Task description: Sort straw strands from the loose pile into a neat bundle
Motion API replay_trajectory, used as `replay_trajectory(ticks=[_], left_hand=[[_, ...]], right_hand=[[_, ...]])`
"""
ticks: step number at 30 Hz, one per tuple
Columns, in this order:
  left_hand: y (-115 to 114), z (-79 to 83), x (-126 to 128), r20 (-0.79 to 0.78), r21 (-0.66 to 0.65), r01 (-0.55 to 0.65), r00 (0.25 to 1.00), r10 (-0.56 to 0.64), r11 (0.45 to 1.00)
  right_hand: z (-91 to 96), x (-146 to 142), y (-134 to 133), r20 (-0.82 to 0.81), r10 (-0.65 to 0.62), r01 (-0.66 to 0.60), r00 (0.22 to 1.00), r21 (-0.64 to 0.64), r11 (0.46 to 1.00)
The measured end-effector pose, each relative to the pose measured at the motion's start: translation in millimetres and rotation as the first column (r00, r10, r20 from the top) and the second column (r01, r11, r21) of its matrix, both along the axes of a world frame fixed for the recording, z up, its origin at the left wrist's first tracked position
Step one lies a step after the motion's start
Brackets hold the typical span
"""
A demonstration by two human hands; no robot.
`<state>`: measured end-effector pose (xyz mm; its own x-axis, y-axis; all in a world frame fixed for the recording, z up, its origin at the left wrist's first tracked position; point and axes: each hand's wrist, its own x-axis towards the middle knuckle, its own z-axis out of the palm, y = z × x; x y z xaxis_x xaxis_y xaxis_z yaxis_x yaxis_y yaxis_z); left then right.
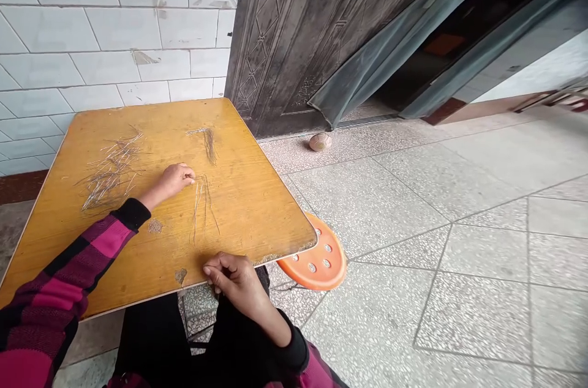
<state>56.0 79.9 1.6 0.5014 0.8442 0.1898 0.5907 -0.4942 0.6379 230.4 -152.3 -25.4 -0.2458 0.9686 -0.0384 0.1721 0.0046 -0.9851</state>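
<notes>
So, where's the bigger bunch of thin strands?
In the head view, the bigger bunch of thin strands lies spread on the left part of the yellow table, left of the person's left hand.

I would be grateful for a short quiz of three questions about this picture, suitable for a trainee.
1. True or false: the yellow table partly hides the orange stool.
2. Where is the right hand? A: on the stool; B: at the table's near edge; C: at the table's far edge.
3. Fill the gap: the fingertips of the ___ hand are beside some thin strands on the tabletop.

Key: 1. True. 2. B. 3. Left: the left hand reaches over the tabletop.
</notes>
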Motion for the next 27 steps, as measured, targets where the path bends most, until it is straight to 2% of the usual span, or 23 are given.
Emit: replay_trajectory(ticks=[3, 7, 12, 15, 17, 19, 22, 24, 27], left_hand=[[0.8, -5.1, 4.5, -0.021, 0.007, -0.001, 1.000, 0.001, 1.000], [0.5, -5.9, 5.9, -0.108, 0.092, 0.014, 0.994, -0.004, 0.996], [2.2, -2.7, 10.4, -0.279, 0.214, 0.055, 0.960, 0.007, 0.975], [4.8, -2.0, 12.7, -0.338, 0.244, 0.073, 0.941, 0.014, 0.967], [6.2, -2.1, 13.4, -0.349, 0.245, 0.072, 0.937, 0.019, 0.967], [7.0, -2.5, 13.8, -0.353, 0.247, 0.066, 0.935, 0.026, 0.967], [7.3, -3.6, 15.3, -0.372, 0.256, 0.056, 0.927, 0.045, 0.965], [7.2, -4.4, 16.9, -0.385, 0.256, 0.044, 0.921, 0.060, 0.966], [7.2, -5.7, 18.7, -0.380, 0.256, 0.031, 0.922, 0.071, 0.966]], right_hand=[[-0.1, 2.1, 1.5, 0.003, 0.007, -0.007, 1.000, 0.006, 1.000], [1.0, 2.7, 1.9, 0.018, 0.024, -0.025, 1.000, 0.054, 0.998], [9.8, 2.1, 3.4, 0.128, -0.038, 0.001, 0.991, 0.276, 0.961], [17.6, -2.3, 10.5, 0.255, -0.100, -0.036, 0.962, 0.478, 0.877], [21.1, -8.2, 18.2, 0.362, -0.137, -0.118, 0.922, 0.600, 0.791], [21.7, -15.3, 26.7, 0.474, -0.146, -0.241, 0.868, 0.660, 0.711], [17.6, -22.4, 37.8, 0.601, -0.111, -0.403, 0.791, 0.650, 0.644], [12.7, -21.8, 42.8, 0.652, -0.083, -0.458, 0.753, 0.611, 0.646], [3.8, -14.3, 46.3, 0.700, -0.059, -0.486, 0.712, 0.551, 0.678]])
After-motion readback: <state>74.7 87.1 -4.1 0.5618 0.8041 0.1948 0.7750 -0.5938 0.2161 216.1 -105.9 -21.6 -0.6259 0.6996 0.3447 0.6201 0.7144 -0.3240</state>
